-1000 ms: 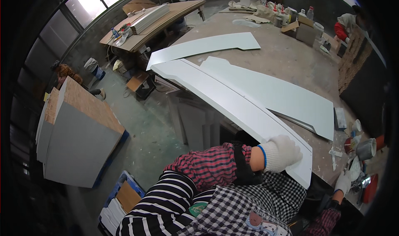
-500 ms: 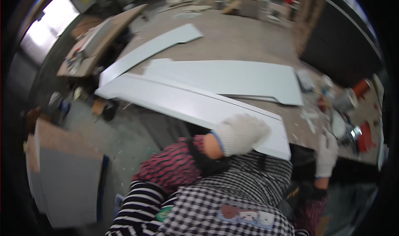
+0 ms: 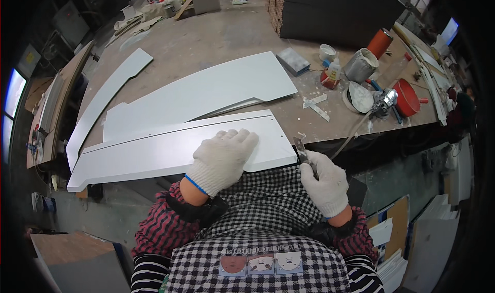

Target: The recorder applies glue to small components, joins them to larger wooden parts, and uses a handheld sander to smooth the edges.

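Note:
A long white panel [image 3: 154, 152] lies along the near side of the table, with a thin dark groove near its far edge. My left hand [image 3: 225, 154], in a white knitted glove, rests flat on top of it toward the right end. Just beyond that end, my right hand [image 3: 326, 182] is closed on a small scraper [image 3: 299, 147] with a flat metal blade. The blade points up, beside the panel's right edge; its handle is mostly hidden in the glove. Behind lies a second white panel [image 3: 206, 89], and a narrower curved white strip [image 3: 111, 94] is at the left.
On the table's right are a grey sanding block [image 3: 293, 61], a glue bottle [image 3: 332, 72], a grey can [image 3: 361, 65], a red bowl [image 3: 407, 98] and a metal spray gun [image 3: 384, 101]. A large dark panel [image 3: 335, 12] stands at the back. Boards [image 3: 77, 262] lean at lower left.
My right hand has come from beside the tools at the right to the panel's right end, now holding the scraper. My left hand stays on the panel. The view has turned rightward.

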